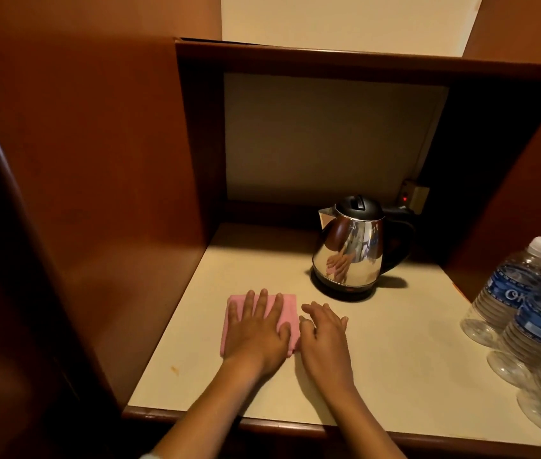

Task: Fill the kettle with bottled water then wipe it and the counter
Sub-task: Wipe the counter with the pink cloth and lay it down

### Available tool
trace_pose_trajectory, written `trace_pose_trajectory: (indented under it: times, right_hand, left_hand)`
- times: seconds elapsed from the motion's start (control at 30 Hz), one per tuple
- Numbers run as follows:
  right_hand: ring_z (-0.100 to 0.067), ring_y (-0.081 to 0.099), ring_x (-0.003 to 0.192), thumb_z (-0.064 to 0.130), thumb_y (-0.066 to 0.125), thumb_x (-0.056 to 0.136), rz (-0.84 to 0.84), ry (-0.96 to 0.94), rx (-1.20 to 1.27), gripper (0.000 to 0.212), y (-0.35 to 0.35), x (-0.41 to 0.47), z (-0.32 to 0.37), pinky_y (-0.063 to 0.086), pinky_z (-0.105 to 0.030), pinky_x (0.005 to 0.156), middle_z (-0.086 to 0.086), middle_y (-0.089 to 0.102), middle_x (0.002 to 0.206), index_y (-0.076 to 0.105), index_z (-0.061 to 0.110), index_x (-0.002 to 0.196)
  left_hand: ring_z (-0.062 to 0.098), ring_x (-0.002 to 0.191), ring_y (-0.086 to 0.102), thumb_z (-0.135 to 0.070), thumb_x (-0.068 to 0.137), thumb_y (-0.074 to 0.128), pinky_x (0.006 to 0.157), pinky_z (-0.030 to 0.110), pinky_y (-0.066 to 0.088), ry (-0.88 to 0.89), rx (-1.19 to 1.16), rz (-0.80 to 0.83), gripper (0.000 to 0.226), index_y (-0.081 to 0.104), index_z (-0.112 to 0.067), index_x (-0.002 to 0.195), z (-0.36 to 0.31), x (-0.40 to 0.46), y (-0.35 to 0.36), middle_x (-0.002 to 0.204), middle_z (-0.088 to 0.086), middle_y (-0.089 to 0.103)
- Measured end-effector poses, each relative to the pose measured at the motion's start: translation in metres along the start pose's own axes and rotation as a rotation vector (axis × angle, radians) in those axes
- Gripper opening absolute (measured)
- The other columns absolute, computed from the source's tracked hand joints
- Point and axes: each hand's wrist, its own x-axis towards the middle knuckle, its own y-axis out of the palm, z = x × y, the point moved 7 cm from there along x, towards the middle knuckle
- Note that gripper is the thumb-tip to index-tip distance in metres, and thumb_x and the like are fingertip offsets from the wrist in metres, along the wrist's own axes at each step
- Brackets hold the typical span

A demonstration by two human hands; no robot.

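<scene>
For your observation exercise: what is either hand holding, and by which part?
Nothing is gripped. The left hand presses flat on the pink cloth; the right hand touches its right edge.

Bare forearms (355,405), pale sleeve edge (150,455)

We see a steel kettle (350,253), black lid closed, upright on its base toward the cream counter's (395,352) back. A folded pink cloth (285,313) lies flat nearby. Capped water bottles (507,289) stand right.
</scene>
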Motion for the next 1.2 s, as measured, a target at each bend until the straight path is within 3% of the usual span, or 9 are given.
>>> trace_pose_trajectory:
  times: [0.23, 0.4, 0.5, 0.63, 0.73, 0.87, 1.0, 1.07, 1.2]
  right_hand:
    - [-0.016, 0.030, 0.145, 0.034, 0.028, 0.089, -0.091, 0.054, 0.207, 0.041, -0.011, -0.004, 0.002, 0.001, -0.043, 0.124, 0.001, 0.055, 0.137, 0.057, 0.031, 0.118]
    - [-0.020, 0.054, 0.127, 0.051, 0.025, 0.085, -0.155, 0.105, 0.363, 0.035, -0.019, -0.007, -0.001, 0.036, -0.054, 0.112, 0.033, 0.051, 0.114, 0.055, 0.052, 0.103]
    - [-0.012, 0.059, 0.116, 0.046, 0.028, 0.092, -0.201, 0.139, 0.491, 0.036, -0.027, -0.010, -0.005, 0.050, -0.048, 0.100, 0.023, 0.061, 0.119, 0.060, 0.048, 0.109]
    - [0.002, 0.059, 0.113, 0.034, 0.028, 0.099, -0.302, 0.128, 0.612, 0.039, -0.049, -0.014, -0.015, 0.050, -0.035, 0.095, 0.017, 0.065, 0.123, 0.065, 0.036, 0.113]
    - [0.001, 0.057, 0.116, 0.027, 0.029, 0.102, -0.339, 0.130, 0.618, 0.039, -0.063, -0.015, -0.022, 0.049, -0.033, 0.098, 0.012, 0.066, 0.123, 0.065, 0.030, 0.115]
    - [-0.006, 0.053, 0.123, 0.024, 0.034, 0.106, -0.203, 0.130, 0.520, 0.033, -0.058, -0.012, -0.014, 0.046, -0.035, 0.103, 0.012, 0.061, 0.129, 0.060, 0.031, 0.126]
    - [-0.008, 0.048, 0.130, 0.022, 0.038, 0.106, 0.045, 0.058, 0.286, 0.038, -0.028, -0.015, 0.009, 0.039, -0.026, 0.109, 0.005, 0.053, 0.144, 0.050, 0.025, 0.142]
    - [-0.012, 0.032, 0.145, 0.025, 0.034, 0.107, 0.203, 0.004, 0.030, 0.043, -0.006, -0.016, 0.012, 0.026, -0.029, 0.118, 0.004, 0.038, 0.157, 0.041, 0.026, 0.149]
    - [-0.012, -0.001, 0.153, 0.032, 0.027, 0.108, 0.328, -0.128, -0.408, 0.050, 0.011, -0.013, 0.008, 0.003, -0.030, 0.122, 0.007, 0.010, 0.167, 0.022, 0.029, 0.158]
  left_hand:
    - [0.028, 0.154, -0.013, -0.050, 0.102, 0.014, 0.122, 0.054, -0.010, -0.058, -0.028, 0.009, 0.063, -0.005, -0.030, 0.159, 0.013, 0.068, -0.007, 0.168, 0.003, -0.009]
    - [0.029, 0.154, -0.014, -0.050, 0.103, 0.012, 0.122, 0.055, -0.009, -0.025, -0.016, 0.003, 0.063, -0.006, -0.029, 0.159, -0.001, 0.039, -0.001, 0.168, 0.004, -0.011]
    - [0.028, 0.152, -0.019, -0.051, 0.102, 0.011, 0.122, 0.054, -0.011, 0.006, -0.021, 0.011, 0.063, -0.011, -0.030, 0.158, -0.024, 0.000, 0.003, 0.167, 0.003, -0.017]
    - [0.027, 0.150, -0.026, -0.050, 0.100, 0.005, 0.121, 0.053, -0.015, 0.047, -0.010, 0.038, 0.064, -0.019, -0.030, 0.156, -0.054, -0.039, 0.009, 0.164, 0.001, -0.025]
    - [0.026, 0.150, -0.027, -0.049, 0.096, 0.001, 0.121, 0.053, -0.014, 0.044, -0.012, 0.031, 0.066, -0.018, -0.028, 0.156, -0.062, -0.041, 0.011, 0.164, 0.002, -0.024]
    - [0.023, 0.151, -0.023, -0.047, 0.104, 0.014, 0.122, 0.049, -0.015, 0.099, -0.079, 0.021, 0.063, -0.012, -0.027, 0.158, -0.072, -0.033, 0.006, 0.166, 0.000, -0.019]
    - [0.010, 0.154, -0.003, -0.036, 0.109, 0.020, 0.125, 0.034, -0.005, 0.067, -0.445, -0.126, 0.052, 0.007, -0.030, 0.159, -0.047, -0.018, -0.020, 0.168, -0.007, 0.003]
    - [0.009, 0.153, 0.009, -0.029, 0.109, 0.025, 0.124, 0.030, 0.003, 0.002, -0.523, -0.235, 0.049, 0.020, -0.031, 0.158, -0.020, -0.012, -0.030, 0.166, -0.008, 0.015]
    - [0.010, 0.153, 0.010, -0.032, 0.109, 0.025, 0.122, 0.027, 0.008, -0.016, -0.604, -0.110, 0.049, 0.021, -0.028, 0.158, -0.005, -0.008, -0.015, 0.167, -0.007, 0.013]
